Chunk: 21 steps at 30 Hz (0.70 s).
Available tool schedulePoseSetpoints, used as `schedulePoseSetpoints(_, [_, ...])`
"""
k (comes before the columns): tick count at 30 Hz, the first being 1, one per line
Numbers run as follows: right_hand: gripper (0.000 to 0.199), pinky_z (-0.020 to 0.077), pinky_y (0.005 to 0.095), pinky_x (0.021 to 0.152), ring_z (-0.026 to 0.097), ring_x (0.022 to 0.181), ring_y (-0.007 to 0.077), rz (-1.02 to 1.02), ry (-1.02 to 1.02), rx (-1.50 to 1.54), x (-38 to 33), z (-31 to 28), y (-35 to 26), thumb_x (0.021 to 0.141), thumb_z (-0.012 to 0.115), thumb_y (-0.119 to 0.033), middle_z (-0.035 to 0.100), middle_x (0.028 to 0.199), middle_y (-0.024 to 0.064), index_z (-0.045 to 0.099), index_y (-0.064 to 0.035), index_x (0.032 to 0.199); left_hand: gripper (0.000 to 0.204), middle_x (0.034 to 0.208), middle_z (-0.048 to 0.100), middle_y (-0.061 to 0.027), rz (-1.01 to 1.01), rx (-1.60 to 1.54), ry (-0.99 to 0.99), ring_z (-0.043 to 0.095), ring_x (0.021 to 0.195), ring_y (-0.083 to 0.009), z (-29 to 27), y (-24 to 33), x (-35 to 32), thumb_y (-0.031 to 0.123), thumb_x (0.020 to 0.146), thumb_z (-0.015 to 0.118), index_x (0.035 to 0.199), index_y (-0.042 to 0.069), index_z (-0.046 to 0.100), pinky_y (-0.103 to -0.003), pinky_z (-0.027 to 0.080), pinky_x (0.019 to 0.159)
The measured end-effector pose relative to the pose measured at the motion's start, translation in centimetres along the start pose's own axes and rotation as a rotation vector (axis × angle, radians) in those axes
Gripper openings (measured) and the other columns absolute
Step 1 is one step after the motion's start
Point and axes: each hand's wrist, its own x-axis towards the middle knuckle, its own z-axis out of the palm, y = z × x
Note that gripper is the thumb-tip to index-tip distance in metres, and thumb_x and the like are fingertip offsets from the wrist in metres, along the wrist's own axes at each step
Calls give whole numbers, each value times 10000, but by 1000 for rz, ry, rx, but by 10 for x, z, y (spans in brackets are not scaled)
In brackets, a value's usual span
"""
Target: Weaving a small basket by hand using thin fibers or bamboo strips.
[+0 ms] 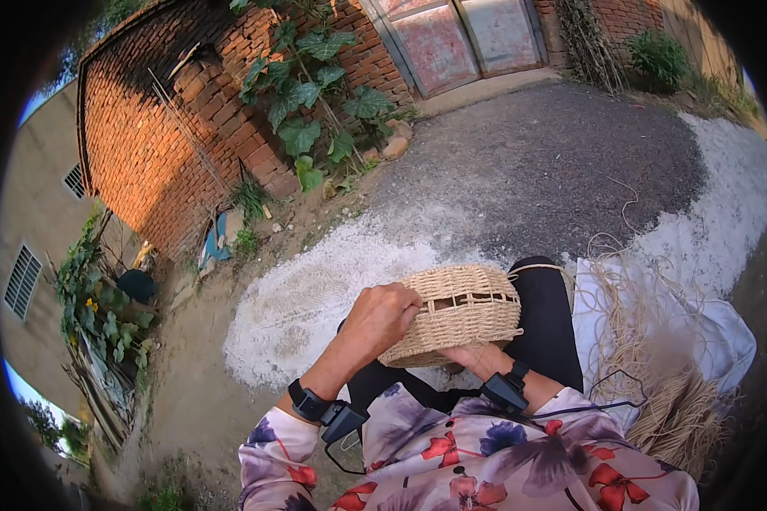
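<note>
A pale woven straw basket point(456, 308) sits tilted over my lap, with a slotted, open band running round its side. My left hand point(383, 315) is closed at the basket's left side, its fingers bent and pressed at the end of that band. Whatever strand may be between those fingertips is too small to make out. From below, my right hand point(475, 356) reaches in at the basket's near rim; its fingers are hidden behind the weave. A loose cord point(544, 267) trails from the basket's upper right over my dark trouser leg.
To my right, a white sheet or sack point(601, 315) lies under tangled straw cord point(669, 409). White powdery material point(294, 298) and a dark granular patch point(537, 162) cover the ground ahead. Beyond stand a brick wall point(136, 128), a leafy plant point(302, 111) and a metal gate point(460, 43).
</note>
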Motion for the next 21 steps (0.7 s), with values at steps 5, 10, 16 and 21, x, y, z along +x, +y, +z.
schedulePoseSetpoints(5, [300,469,324,904,551,1038,176,9,-35,376,11,5,24,971,524,-234,601,1160,69,546,-37,1196,118,834,671,-172,4,53,-4,661,736,-343,-1,3,-1,88,814,625,893,30,691,-407,529,680])
schedulePoseSetpoints(10, [294,471,328,902,556,1033,181,-26,-47,407,13,4,33,972,520,-230,605,1146,64,546,-35,1190,100,760,630,-161,47,226,54,650,684,-332,12,7,-10,93,803,634,885,41,658,-402,525,624])
schedulePoseSetpoints(16, [281,475,328,889,562,1012,181,-4,-40,433,10,5,31,977,510,-230,611,1121,61,551,-35,1176,99,725,559,-106,213,294,204,610,668,-288,16,5,-13,57,761,646,849,49,603,-379,506,574])
schedulePoseSetpoints(21, [270,479,325,873,569,989,178,-2,-25,381,6,3,18,983,501,-231,615,1097,59,557,-36,1160,156,747,554,-93,336,103,356,579,672,-273,23,12,-7,-37,707,649,823,35,573,-372,465,539])
